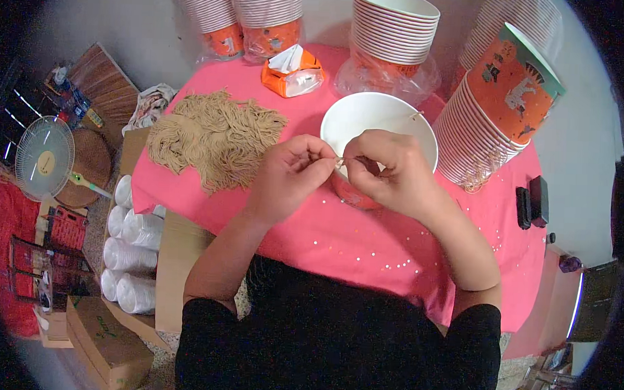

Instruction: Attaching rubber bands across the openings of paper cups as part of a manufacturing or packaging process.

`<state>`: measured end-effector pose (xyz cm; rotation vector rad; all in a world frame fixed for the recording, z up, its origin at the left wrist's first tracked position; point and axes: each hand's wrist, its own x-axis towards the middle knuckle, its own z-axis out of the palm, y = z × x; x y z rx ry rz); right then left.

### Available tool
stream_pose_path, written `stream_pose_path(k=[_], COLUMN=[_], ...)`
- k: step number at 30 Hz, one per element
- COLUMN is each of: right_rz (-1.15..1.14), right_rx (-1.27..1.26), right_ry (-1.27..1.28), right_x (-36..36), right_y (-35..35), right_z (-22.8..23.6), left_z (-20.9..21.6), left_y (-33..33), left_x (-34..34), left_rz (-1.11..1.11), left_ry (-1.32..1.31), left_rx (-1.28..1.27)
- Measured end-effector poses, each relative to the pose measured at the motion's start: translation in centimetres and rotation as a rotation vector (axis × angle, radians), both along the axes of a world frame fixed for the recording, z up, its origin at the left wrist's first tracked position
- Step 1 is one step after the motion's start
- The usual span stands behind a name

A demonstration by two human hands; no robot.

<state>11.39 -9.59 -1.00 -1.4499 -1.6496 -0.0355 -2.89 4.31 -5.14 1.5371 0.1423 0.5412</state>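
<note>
My left hand (pixel 290 177) and my right hand (pixel 395 174) meet over the near side of a paper bucket (pixel 370 109), white inside and orange outside. The fingertips of both are pinched together on a short bit of tan cord (pixel 340 162) near the rim. How the cord runs through the wall is hidden by my fingers. A cord end (pixel 415 116) sticks out at the bucket's far right rim. Left of the bucket lies a loose heap of tan cords (pixel 218 137) on the pink tablecloth (pixel 304 222).
A leaning stack of orange buckets (pixel 493 112) stands at the right, another stack (pixel 395 26) behind. An orange tissue pack (pixel 293 72) lies at the back. Small white dots (pixel 392 266) are scattered near the front. Wrapped white cups (pixel 131 254) and a fan (pixel 45 159) are at the left.
</note>
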Motion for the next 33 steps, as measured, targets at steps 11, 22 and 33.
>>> stream_pose_path(k=[11, 22, 33], right_rz=[-0.039, 0.006, 0.088], right_rx=[-0.022, -0.046, -0.048], right_ry=[0.109, 0.109, -0.048], right_x=[0.3, 0.8, 0.3], right_y=[-0.4, -0.9, -0.7], right_z=[-0.5, -0.2, 1.7], left_z=[0.1, -0.1, 1.3], left_y=[-0.7, -0.1, -0.3], left_x=[-0.1, -0.1, 0.5], left_rz=[0.167, 0.143, 0.17], left_ry=[-0.044, -0.177, -0.22], left_rx=[0.306, 0.287, 0.562])
